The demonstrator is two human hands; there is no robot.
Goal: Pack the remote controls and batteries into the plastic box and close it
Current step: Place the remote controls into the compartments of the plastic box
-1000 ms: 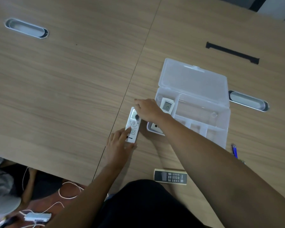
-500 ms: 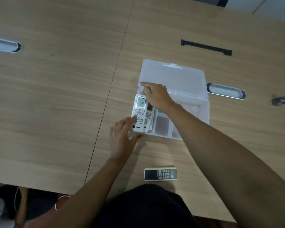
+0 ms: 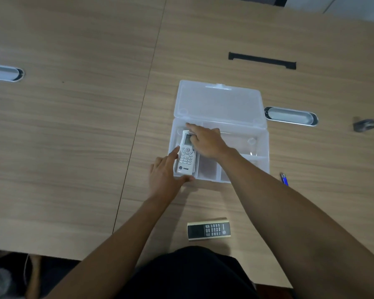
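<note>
1. Wood-grain table (image 3: 73, 147) filling the view, two tops meeting at a seam; oval metal cable ports at the left edge (image 3: 4, 72) and right of the box (image 3: 290, 115); a black strip (image 3: 262, 60) set further back.
2. Clear plastic box (image 3: 257, 167) near the middle, lid (image 3: 220, 104) flung open and lying flat behind it.
3. White remote (image 3: 187, 155) in the box's leftmost compartment, display end away from the person.
4. Left hand (image 3: 164, 180) partly spread, fingers against the remote's left edge, thumb at its near end.
5. Right hand (image 3: 207, 141) loosely curled over the display end, forefinger stretched to the box's back wall; firm grip or mere touch: cannot tell.
6. Dark-faced cream remote (image 3: 208, 229) loose on the table, near the front edge.
7. Blue pen (image 3: 284, 179) beside the box, partly hidden by the right forearm.
8. Small dark object (image 3: 364, 125) at far right, too blurred to identify.
9. Under the white remote: hidden; no batteries discernible.
10. Dim floor and a pale cable (image 3: 26, 268) at lower left, cut off by the frame.
</note>
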